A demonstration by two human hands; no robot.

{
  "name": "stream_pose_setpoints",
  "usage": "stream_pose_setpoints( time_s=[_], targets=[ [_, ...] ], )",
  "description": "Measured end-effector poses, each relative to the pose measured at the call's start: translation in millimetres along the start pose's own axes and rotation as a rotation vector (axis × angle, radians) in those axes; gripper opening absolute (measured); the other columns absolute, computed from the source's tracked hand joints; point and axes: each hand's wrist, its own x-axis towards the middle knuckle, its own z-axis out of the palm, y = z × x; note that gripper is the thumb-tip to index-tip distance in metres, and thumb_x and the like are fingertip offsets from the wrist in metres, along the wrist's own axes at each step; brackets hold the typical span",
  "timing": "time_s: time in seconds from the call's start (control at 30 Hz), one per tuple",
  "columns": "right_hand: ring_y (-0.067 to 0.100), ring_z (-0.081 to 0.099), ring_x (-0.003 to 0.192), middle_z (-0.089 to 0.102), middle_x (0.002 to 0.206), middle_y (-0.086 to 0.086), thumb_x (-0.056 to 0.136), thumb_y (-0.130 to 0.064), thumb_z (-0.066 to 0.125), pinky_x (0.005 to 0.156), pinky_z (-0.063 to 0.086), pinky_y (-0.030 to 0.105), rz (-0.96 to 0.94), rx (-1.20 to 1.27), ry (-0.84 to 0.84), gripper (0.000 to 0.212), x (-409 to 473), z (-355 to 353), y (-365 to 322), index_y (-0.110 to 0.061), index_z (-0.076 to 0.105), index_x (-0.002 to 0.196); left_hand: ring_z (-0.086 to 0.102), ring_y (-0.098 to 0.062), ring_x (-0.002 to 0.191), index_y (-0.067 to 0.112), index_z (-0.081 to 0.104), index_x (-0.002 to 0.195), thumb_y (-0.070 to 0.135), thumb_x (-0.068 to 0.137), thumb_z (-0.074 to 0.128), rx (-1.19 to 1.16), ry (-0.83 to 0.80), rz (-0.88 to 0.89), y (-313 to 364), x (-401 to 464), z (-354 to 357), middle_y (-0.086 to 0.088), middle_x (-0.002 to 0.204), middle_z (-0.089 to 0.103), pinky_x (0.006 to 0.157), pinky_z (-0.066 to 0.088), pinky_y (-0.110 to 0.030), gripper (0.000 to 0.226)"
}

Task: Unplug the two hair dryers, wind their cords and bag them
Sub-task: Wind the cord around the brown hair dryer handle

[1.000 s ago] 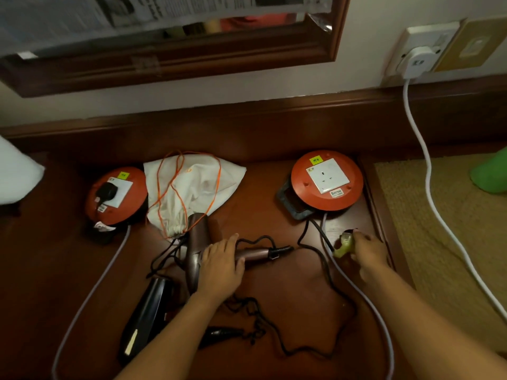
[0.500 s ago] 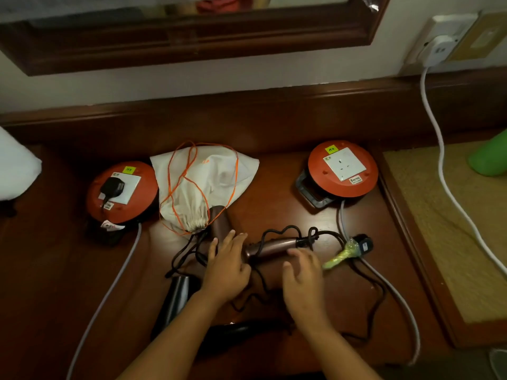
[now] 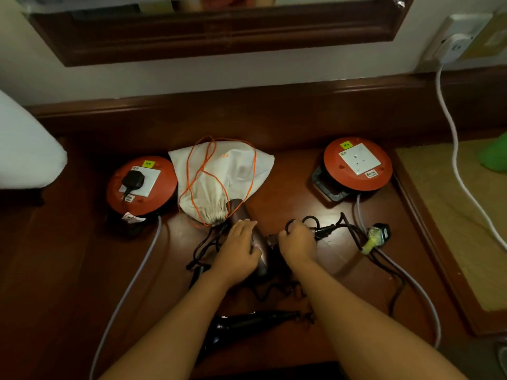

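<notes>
A bronze hair dryer (image 3: pixel 238 212) lies mid-table. My left hand (image 3: pixel 239 249) holds its body, and my right hand (image 3: pixel 297 244) grips its handle where the black cord (image 3: pixel 348 227) leaves it. That cord's plug (image 3: pixel 380 233), wrapped in yellow-green tape, lies free on the table to the right. A black hair dryer (image 3: pixel 255 323) rests nearer me, partly under my arms. Its black plug (image 3: pixel 133 179) sits in the left orange socket reel (image 3: pixel 162 196). The white drawstring bag (image 3: pixel 219 179) with orange strings lies behind the bronze dryer.
The right orange socket reel (image 3: pixel 384 167) has a bare socket. Grey reel cables (image 3: pixel 129 286) run toward me on both sides. A white cable (image 3: pixel 455 149) hangs from the wall outlet (image 3: pixel 456 45) over a woven mat (image 3: pixel 466 215). A green object (image 3: pixel 495 157) sits far right.
My right hand left the taped plug on the table, moved left and closed on the bronze dryer's handle. My left hand stayed on the dryer's body.
</notes>
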Motion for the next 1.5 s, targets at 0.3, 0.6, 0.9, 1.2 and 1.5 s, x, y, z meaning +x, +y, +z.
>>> stream_pose_setpoints(
  time_s=[0.3, 0.6, 0.9, 1.2, 1.5],
  targets=[
    [0.015, 0.042, 0.043, 0.047, 0.058, 0.007, 0.088, 0.001, 0.051, 0.042, 0.033, 0.026, 0.243, 0.760, -0.086, 0.014, -9, -71, 33, -0.009, 0.050, 0.078, 0.033, -0.028, 0.134, 0.015, 0.043, 0.134, 0.028, 0.089, 0.047, 0.597, -0.042, 0.103, 39, 26, 29, -0.007, 0.135, 0.046, 0.116, 0.014, -0.043, 0.047],
    [0.008, 0.028, 0.035, 0.040, 0.052, 0.001, 0.095, -0.030, 0.053, 0.036, 0.023, 0.019, 0.106, 0.462, -0.165, 0.036, -6, -148, 72, -0.013, 0.048, 0.064, 0.050, -0.032, 0.118, 0.014, 0.035, 0.139, 0.039, 0.091, 0.057, 0.702, -0.338, 0.041, 75, 63, 68, -0.013, 0.132, 0.051, 0.095, 0.038, -0.044, 0.059],
    [0.026, 0.058, 0.065, 0.062, 0.065, 0.010, 0.096, -0.028, 0.050, 0.061, 0.043, 0.033, -0.113, 0.142, 0.073, 0.038, 25, -210, 56, -0.008, 0.065, 0.068, 0.059, -0.026, 0.076, 0.024, 0.042, 0.101, 0.039, 0.083, 0.061, 0.295, -0.115, 0.101, 102, 41, -2, -0.001, 0.088, 0.058, 0.060, 0.045, -0.033, 0.030],
    [0.024, 0.056, 0.108, 0.058, 0.122, 0.005, 0.086, -0.002, 0.047, 0.083, 0.044, 0.027, -0.517, -0.178, -0.067, 0.048, -14, -224, -69, -0.020, 0.051, 0.131, 0.060, -0.023, 0.088, 0.024, 0.052, 0.106, 0.039, 0.082, 0.059, 0.514, 0.149, 0.125, 125, 8, -129, -0.001, 0.098, 0.062, 0.064, 0.041, -0.030, 0.029],
    [0.019, 0.066, 0.074, 0.066, 0.085, 0.003, 0.091, -0.031, 0.059, 0.058, 0.050, 0.027, -0.468, 0.284, -0.027, 0.011, -82, -199, -138, -0.022, 0.054, 0.094, 0.058, -0.021, 0.091, 0.026, 0.048, 0.118, 0.039, 0.085, 0.055, 0.713, 0.414, 0.248, 137, -18, -189, 0.001, 0.102, 0.059, 0.066, 0.035, -0.028, 0.036]
  ],
)
